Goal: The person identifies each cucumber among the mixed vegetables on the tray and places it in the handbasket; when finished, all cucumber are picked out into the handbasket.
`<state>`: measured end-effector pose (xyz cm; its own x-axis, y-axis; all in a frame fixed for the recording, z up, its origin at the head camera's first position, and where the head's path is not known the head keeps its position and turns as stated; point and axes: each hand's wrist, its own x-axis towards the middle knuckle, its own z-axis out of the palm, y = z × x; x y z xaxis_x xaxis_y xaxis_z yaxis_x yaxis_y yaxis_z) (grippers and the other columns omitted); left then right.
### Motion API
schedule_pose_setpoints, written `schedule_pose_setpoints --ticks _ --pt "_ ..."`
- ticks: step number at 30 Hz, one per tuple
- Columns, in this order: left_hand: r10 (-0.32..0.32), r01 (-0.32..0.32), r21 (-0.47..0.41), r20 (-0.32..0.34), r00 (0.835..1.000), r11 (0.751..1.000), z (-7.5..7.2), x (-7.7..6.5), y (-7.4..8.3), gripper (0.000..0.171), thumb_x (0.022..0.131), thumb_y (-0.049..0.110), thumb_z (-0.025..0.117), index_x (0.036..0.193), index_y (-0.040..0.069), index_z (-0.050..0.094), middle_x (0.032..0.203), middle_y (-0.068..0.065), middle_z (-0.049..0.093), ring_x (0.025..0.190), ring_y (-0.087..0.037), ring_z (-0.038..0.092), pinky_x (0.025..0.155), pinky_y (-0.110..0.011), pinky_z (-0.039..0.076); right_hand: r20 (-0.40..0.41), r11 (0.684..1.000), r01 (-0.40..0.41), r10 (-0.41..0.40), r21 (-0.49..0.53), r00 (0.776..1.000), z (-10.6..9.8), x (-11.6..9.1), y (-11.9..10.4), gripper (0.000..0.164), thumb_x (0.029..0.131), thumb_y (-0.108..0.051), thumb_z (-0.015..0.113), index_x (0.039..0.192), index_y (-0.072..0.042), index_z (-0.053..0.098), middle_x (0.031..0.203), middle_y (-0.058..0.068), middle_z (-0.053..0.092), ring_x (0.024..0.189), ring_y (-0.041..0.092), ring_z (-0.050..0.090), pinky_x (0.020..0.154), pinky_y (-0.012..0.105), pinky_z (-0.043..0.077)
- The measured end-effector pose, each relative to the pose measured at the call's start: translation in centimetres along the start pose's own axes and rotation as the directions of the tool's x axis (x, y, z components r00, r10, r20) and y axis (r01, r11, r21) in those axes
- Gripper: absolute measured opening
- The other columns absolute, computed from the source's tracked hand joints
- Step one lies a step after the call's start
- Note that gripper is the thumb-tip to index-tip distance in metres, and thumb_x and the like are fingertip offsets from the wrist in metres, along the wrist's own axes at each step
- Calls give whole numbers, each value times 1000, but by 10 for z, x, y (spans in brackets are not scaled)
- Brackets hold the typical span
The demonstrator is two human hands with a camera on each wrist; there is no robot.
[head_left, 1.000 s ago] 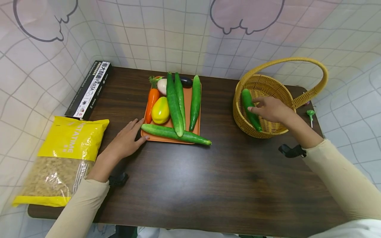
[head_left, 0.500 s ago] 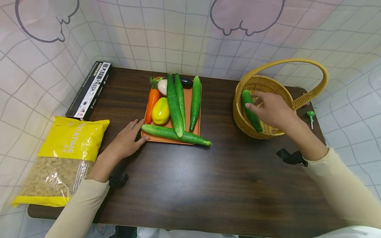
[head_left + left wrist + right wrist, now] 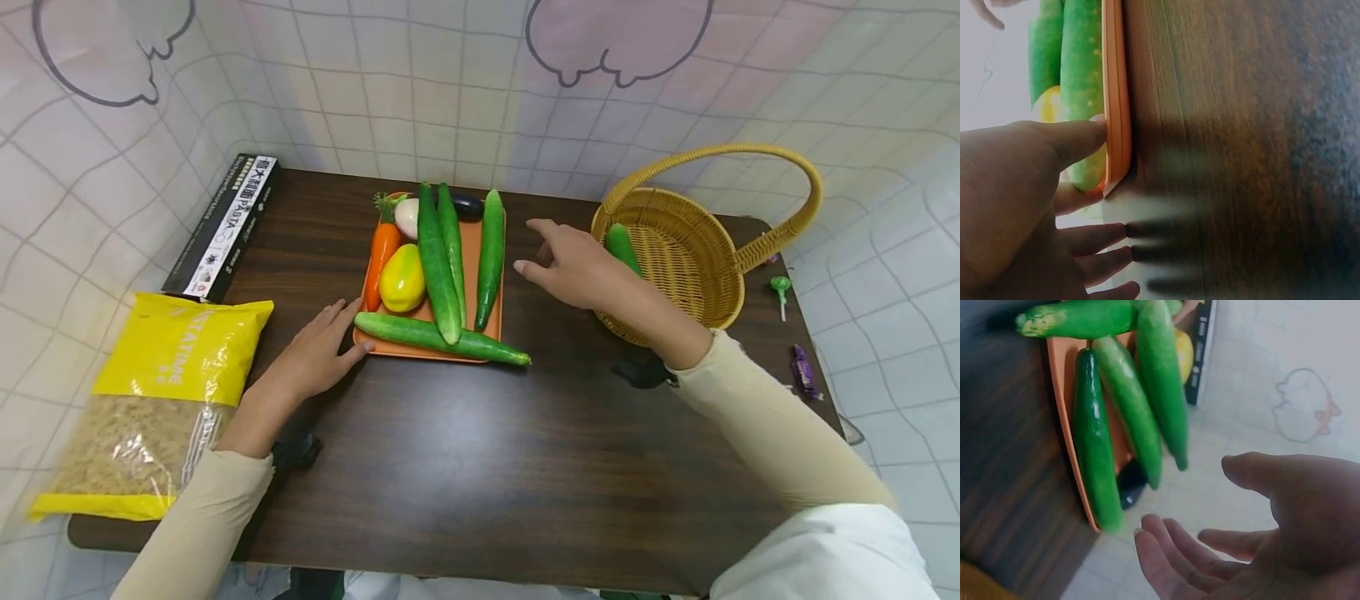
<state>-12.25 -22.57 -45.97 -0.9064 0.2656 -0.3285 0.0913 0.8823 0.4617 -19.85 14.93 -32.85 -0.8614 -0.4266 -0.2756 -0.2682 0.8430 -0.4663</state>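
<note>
My left hand (image 3: pixel 318 354) rests at the near left corner of the orange tray (image 3: pixel 362 337), thumb on its rim and fingers spread along its side. Several cucumbers lie on the tray: one long cucumber (image 3: pixel 432 336) across the front, another cucumber (image 3: pixel 491 258) along the right side. A carrot (image 3: pixel 385 250), a yellow pepper-like vegetable (image 3: pixel 402 279), a white round vegetable (image 3: pixel 407 218) and a dark eggplant (image 3: pixel 468 207) share it. My right hand (image 3: pixel 581 265) hovers between tray and basket, fingers parted and holding nothing. Inside the wicker basket (image 3: pixel 723 287) lies a cucumber (image 3: pixel 621 246), partly hidden by my right arm.
To the left lie a yellow pasta bag (image 3: pixel 176 350) and a black pasta box (image 3: pixel 223 225). On the right edge of the dark wooden table (image 3: pixel 480 475) are a green lollipop (image 3: pixel 781 287) and a purple-wrapped candy (image 3: pixel 804 371). The basket's tall handle (image 3: pixel 720 152) arches upward.
My right hand has left the cucumber in the basket and moved left, out over the rim toward the tray. The left hand has stayed at the tray corner.
</note>
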Motion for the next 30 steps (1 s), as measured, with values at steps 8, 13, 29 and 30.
schedule_pose_setpoints --ticks 8,13,29,30 --pt "9 -9 -6 -21 1000 1000 2 -1 0 81 101 50 54 162 15 14 163 -25 13 148 -45 13 113 -66 16 94 997 -71 71 -2 993 23 68 -7 87 103 -46 51 160 -7 -2 162 22 16 148 35 18 115 52 27" --pt "16 -16 -12 -33 999 1000 2 -1 0 80 101 49 54 162 14 16 162 -25 14 148 -44 13 113 -66 16 131 989 -144 145 -14 981 36 96 -4 88 103 -46 48 160 -5 -6 162 24 12 149 35 16 114 51 28" --pt "8 -8 -9 -32 999 1000 2 0 0 80 101 48 55 162 14 16 163 -23 14 148 -43 13 114 -65 16 43 957 -278 275 87 961 66 122 -10 82 101 -37 59 162 -16 8 155 28 11 119 41 47 86 48 48" --pt "7 -7 -10 -31 999 1000 2 0 0 80 101 48 55 162 14 16 163 -23 14 148 -43 13 114 -65 15 40 955 -283 280 94 959 67 123 -11 82 101 -36 59 162 -17 7 155 28 11 118 41 48 85 47 48"
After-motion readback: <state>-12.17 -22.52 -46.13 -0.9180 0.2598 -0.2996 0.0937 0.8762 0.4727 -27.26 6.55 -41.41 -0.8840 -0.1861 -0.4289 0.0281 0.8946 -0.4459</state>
